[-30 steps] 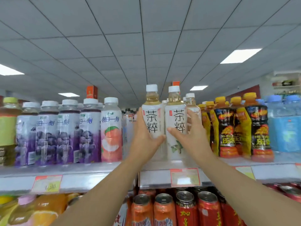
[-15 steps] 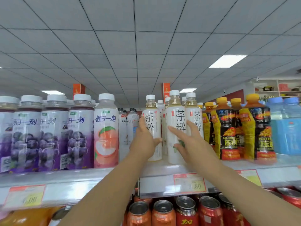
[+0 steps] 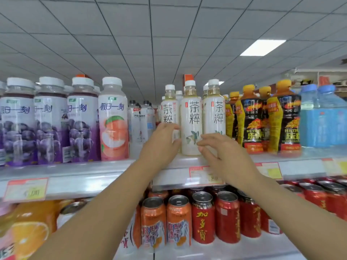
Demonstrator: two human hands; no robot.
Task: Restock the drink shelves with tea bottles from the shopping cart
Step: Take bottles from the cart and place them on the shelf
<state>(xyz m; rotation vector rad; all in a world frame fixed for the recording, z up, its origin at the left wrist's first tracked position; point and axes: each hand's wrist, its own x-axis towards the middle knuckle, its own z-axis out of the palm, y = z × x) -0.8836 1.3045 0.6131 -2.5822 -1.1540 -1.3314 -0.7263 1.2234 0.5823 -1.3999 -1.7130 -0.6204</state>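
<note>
Three white-labelled tea bottles with white caps stand upright on the upper shelf point(image 3: 90, 176): a left tea bottle point(image 3: 169, 107) set further back, a middle tea bottle point(image 3: 191, 117) and a right tea bottle point(image 3: 215, 113). My left hand point(image 3: 160, 145) is in front of the left bottle's lower half, fingers loosely curled and apart. My right hand point(image 3: 222, 153) is spread low in front of the right bottle, its fingertips at the middle bottle's base. Neither hand grips a bottle. The shopping cart is out of view.
Purple grape drink bottles point(image 3: 50, 124) and a peach bottle point(image 3: 113, 121) stand to the left. Yellow-and-black bottles point(image 3: 253, 117) and blue bottles point(image 3: 323, 117) fill the right. Orange cans point(image 3: 165, 226) and red cans point(image 3: 203, 220) line the lower shelf. Price tags hang on the shelf edge.
A second ago each hand gripped a tea bottle at the shelf. The bottles now stand on the shelf, and both hands have let go and dropped lower and back.
</note>
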